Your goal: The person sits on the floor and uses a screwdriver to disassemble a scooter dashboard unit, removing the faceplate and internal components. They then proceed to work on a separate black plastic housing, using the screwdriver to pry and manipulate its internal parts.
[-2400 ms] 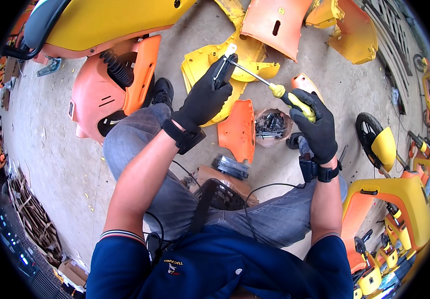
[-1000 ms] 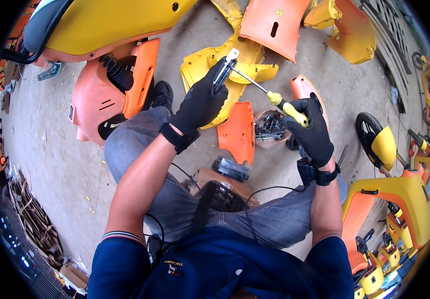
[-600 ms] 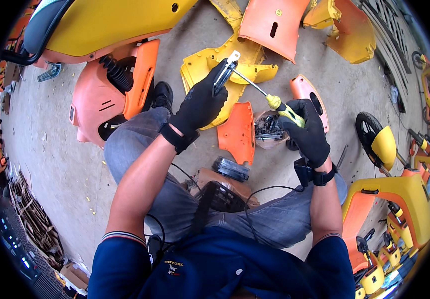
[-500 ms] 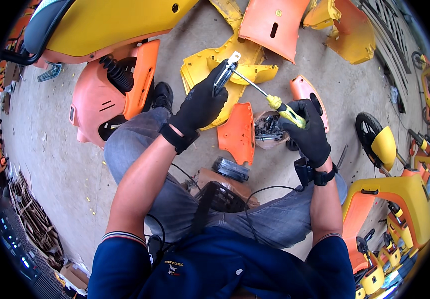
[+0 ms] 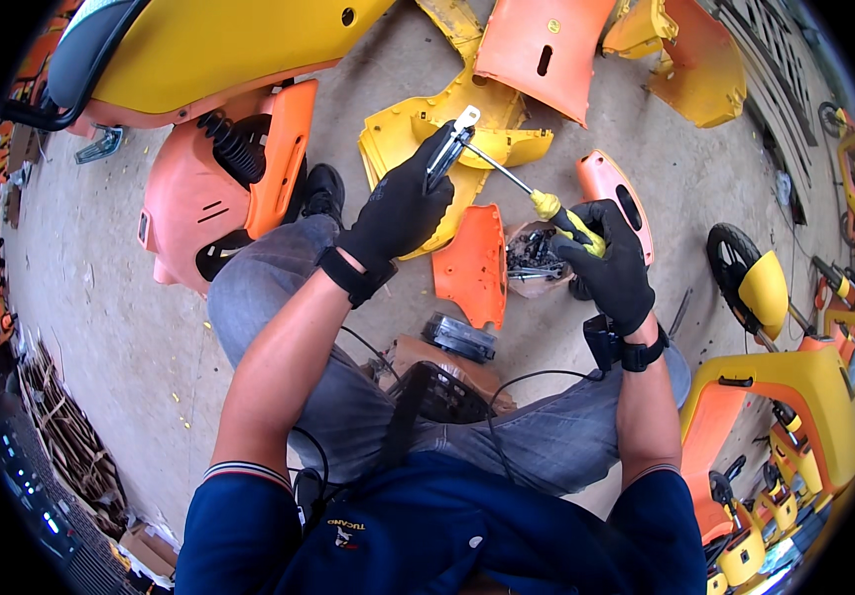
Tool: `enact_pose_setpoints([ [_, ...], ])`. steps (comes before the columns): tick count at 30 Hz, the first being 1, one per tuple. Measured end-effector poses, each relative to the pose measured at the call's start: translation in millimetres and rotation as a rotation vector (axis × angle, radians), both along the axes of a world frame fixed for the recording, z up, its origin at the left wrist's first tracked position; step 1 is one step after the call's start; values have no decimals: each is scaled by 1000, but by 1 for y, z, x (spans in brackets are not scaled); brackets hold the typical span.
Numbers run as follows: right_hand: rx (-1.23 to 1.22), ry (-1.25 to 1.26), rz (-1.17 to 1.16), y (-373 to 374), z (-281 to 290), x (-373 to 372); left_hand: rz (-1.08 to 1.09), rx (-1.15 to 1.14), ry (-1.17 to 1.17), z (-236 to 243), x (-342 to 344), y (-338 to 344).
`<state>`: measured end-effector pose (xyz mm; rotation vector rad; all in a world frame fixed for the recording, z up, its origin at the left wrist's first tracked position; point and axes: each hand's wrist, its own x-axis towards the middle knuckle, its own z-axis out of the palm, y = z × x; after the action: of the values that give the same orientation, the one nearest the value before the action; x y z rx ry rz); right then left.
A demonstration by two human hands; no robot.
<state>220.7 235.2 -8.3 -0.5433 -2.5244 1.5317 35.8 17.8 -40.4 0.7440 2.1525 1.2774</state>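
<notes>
My left hand (image 5: 400,206), in a black glove, is closed around a small dark part with a white tab (image 5: 452,144); the fingers hide much of it, and its kind is unclear. In my gloved right hand (image 5: 611,268) is a screwdriver (image 5: 558,212) with a yellow and black handle. Its metal shaft points up and left, and the tip meets the held part near the white tab. Below the tool, an open bag of dark screws or small hardware (image 5: 535,260) sits on the floor, next to an orange plastic panel (image 5: 472,266).
Yellow panels (image 5: 398,139) and a salmon panel (image 5: 547,59) lie ahead. At the left stands a yellow scooter body (image 5: 219,59) with an orange fender (image 5: 194,188). A clear lamp unit (image 5: 459,337) rests between my legs. To the right are a wheel (image 5: 733,273) and more yellow scooter bodies (image 5: 824,397).
My right hand has shifted its grip slightly on the screwdriver handle. The held part has moved down a touch; the tip is still at it.
</notes>
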Motion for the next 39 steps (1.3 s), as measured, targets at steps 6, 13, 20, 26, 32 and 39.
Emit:
enact_pose_setpoints([
  [6, 13, -35, 8, -1, -4, 1, -24, 102, 100, -11, -1, -2],
  [13, 4, -19, 21, 1, 5, 2, -41, 4, 17, 1, -1, -1],
  [20, -59, -81, -8, -6, 7, 0, -60, 31, 73, -7, 0, -2],
  [26, 47, 11, 30, -3, 7, 3, -57, 8, 89, -6, -1, -2],
  [32, 39, -178, 113, 9, -4, 6, -65, 18, 86, -7, 1, -2],
  [39, -58, -57, 27, -1, 6, 3, -62, -20, 64, -3, 0, -2],
])
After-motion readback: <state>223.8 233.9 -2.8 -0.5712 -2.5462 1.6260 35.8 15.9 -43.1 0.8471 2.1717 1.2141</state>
